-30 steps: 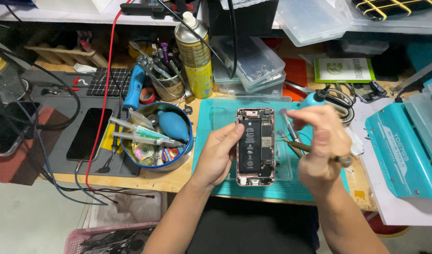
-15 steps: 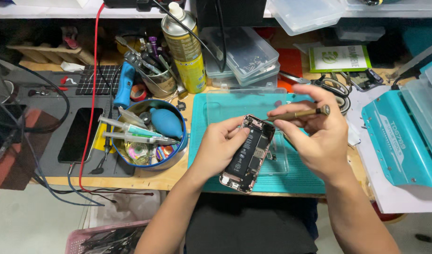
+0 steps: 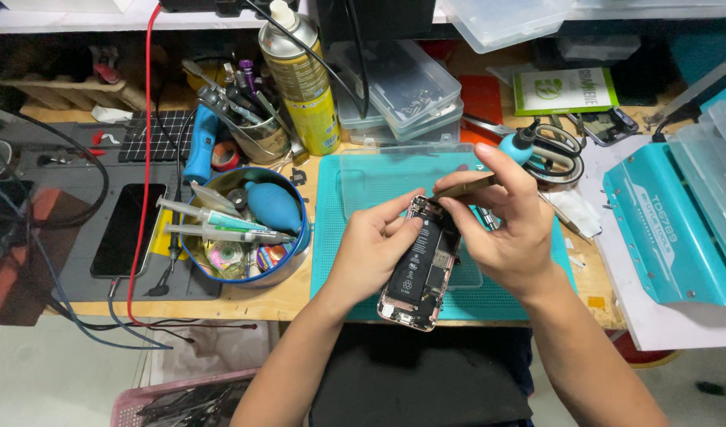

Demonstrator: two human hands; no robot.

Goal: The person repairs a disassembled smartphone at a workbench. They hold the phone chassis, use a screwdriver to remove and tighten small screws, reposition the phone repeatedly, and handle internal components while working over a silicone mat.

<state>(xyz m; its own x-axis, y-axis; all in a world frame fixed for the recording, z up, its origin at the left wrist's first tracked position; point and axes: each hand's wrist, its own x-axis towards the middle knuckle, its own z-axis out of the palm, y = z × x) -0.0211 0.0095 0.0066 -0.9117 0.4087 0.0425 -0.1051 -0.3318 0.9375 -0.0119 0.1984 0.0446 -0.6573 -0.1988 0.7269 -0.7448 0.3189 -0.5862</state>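
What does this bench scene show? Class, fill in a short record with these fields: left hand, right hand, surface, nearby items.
left hand: left hand holds an opened phone, tilted
right hand: right hand holds a thin tool at the phone's top end
surface: teal mat on a wooden bench
nearby items: blue bowl with a blower, spray can, dark phone

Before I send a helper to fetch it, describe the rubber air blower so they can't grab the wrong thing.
Start at the teal work mat where the left hand holds the opened phone. Just left of the mat sits a round blue bowl full of tools. The air blower lies at the bowl's upper right: a plump, pear-shaped blue bulb, unlike the thin white syringes beside it.
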